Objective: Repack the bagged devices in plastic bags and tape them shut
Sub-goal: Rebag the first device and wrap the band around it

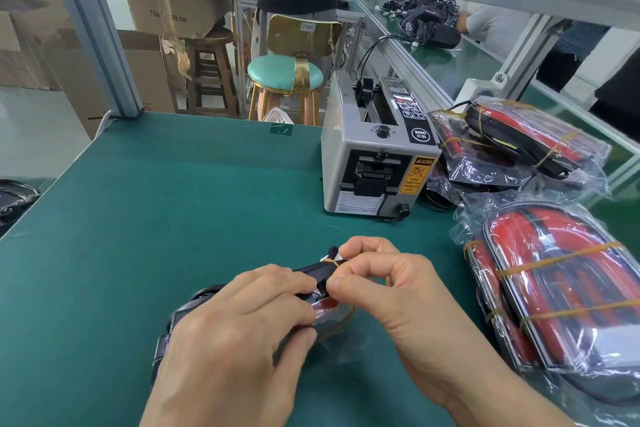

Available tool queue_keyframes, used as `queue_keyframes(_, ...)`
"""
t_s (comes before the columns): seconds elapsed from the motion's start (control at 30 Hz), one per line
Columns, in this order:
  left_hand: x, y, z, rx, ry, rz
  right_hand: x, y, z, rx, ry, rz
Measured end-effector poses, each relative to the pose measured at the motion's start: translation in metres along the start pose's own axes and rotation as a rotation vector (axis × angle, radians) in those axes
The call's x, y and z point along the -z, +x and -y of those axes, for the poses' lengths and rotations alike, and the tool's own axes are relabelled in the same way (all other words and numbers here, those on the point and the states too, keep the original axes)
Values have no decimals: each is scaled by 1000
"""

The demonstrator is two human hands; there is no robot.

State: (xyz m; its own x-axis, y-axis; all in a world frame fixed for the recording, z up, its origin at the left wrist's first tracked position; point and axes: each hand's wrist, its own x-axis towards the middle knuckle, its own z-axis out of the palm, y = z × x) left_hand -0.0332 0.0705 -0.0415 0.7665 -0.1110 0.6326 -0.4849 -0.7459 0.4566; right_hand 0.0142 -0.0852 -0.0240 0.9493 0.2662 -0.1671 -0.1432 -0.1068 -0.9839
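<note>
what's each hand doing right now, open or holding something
Left hand: fingers curled round the black and red device in its plastic bag, holding it.
Right hand: fingertips pinching the rubber band at the device's far end.

Tape dispenser stands left of bagged devices on table.

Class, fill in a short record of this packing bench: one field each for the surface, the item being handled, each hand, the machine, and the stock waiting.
surface: green mat
item handled: black device in clear plastic, with a rubber band
left hand: grips the device
right hand: pinches at the device's far end
machine: grey tape dispenser, behind the hands
stock: bagged red-and-black devices, right of the dispenser
</note>
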Motion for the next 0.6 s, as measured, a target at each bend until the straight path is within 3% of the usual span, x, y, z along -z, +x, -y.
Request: queue_keyframes(0.6, -1, -2, 1, -17, 16, 22, -3, 1, -4, 81, -160, -95)
